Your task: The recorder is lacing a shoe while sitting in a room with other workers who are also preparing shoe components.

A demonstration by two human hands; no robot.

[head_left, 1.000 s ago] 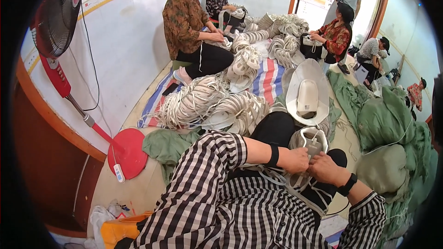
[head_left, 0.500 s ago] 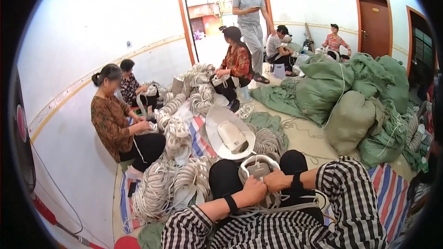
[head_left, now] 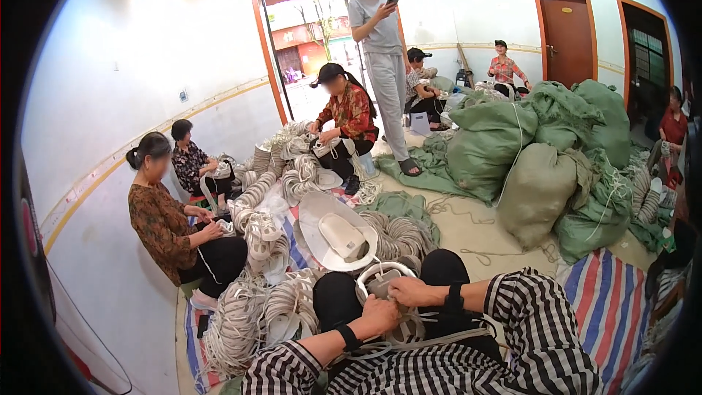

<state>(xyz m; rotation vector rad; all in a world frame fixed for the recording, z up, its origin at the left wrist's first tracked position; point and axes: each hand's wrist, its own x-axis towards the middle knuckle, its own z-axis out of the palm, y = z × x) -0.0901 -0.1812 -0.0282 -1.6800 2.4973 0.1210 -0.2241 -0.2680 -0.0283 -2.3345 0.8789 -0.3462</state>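
Seated on the floor, knees up, working in my lap. My left hand [head_left: 379, 314] has its grip closed around the near edge of a looped bundle of white strap [head_left: 387, 281], fingers curled tight on the bands. My right hand [head_left: 411, 291] sits just beside the left, higher on the same bundle, its grip narrow and pinching the strap at the top of the loop. The bundle rests between my knees, against my black trousers, with loose lengths of strap trailing from it across my lap toward my striped sleeves. Just beyond the bundle lies a white wide-brimmed hat [head_left: 338, 234], crown up, on the striped floor mat [head_left: 610, 300]. Left of the bundle, heaps of coiled white strap [head_left: 252, 314] cover the mat, running on past the hat toward the open doorway [head_left: 322, 36]. Right of the bundle and well apart stand stuffed green sacks [head_left: 541, 175], piled against each other. Far left of the bundle, two people sit by the white wall, hands in the coils; another sits beyond the hat in a red patterned top. A person in grey stands near the doorway holding a phone. More people sit behind the sacks.
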